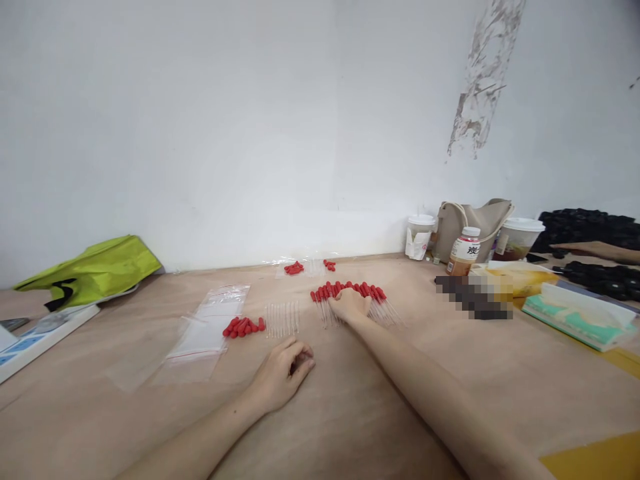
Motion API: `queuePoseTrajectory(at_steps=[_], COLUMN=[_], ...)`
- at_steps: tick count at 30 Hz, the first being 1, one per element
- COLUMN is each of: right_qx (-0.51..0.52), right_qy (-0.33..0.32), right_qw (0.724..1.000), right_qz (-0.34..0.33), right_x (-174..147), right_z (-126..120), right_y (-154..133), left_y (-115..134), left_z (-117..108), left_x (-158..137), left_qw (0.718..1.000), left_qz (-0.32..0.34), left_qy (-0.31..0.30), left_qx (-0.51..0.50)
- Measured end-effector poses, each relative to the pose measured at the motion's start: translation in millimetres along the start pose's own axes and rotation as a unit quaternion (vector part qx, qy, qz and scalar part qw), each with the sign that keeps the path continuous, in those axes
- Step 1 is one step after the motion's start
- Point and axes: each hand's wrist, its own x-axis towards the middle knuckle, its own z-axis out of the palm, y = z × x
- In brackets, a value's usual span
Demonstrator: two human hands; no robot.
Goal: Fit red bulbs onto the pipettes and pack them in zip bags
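My right hand (353,305) reaches over a fanned row of slim clear droppers with red rubber bulbs (379,293). Its fingers are closed down at the row, seemingly around a dropper, though the fingertips are partly hidden. My left hand (286,375) rests on the table nearer to me, fingers loosely curled with a gap to the thumb and nothing visible in it. Just beyond it lies a row of clear thin tubes (283,319) without bulbs. Beside these tubes, on the left, is a pile of loose red bulbs (243,327).
Clear zip bags (207,320) lie on the left. Near the wall are more red bulbs (294,267) on clear plastic. A green bag (95,270) and power strip (45,337) stand far left. Rightward are a bottle (463,252), cups, tissues (577,317) and another person's hand (587,249).
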Motion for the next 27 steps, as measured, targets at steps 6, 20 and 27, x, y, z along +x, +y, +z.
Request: queuePoseTrajectory(at_steps=[6, 20, 27], right_qx=[-0.017, -0.06, -0.075], right_qy=[0.027, -0.038, -0.062], right_qw=[0.999, 0.99, 0.989], right_qz=[-0.029, -0.121, -0.115], right_x=[-10.5, -41.5, -39.1], right_z=[-1.2, 21.4, 18.5], right_y=[-1.8, -52.4, -64.3], left_y=[1.7, -71.6, -88.7], left_z=[1.4, -56.4, -41.3], left_x=[-0.5, 14.9, 21.2], left_qw=[1.0, 0.913, 0.953], left_qz=[0.002, -0.269, -0.152], left_qy=[-0.002, 0.109, 0.073], left_qx=[0.004, 0.285, 0.25])
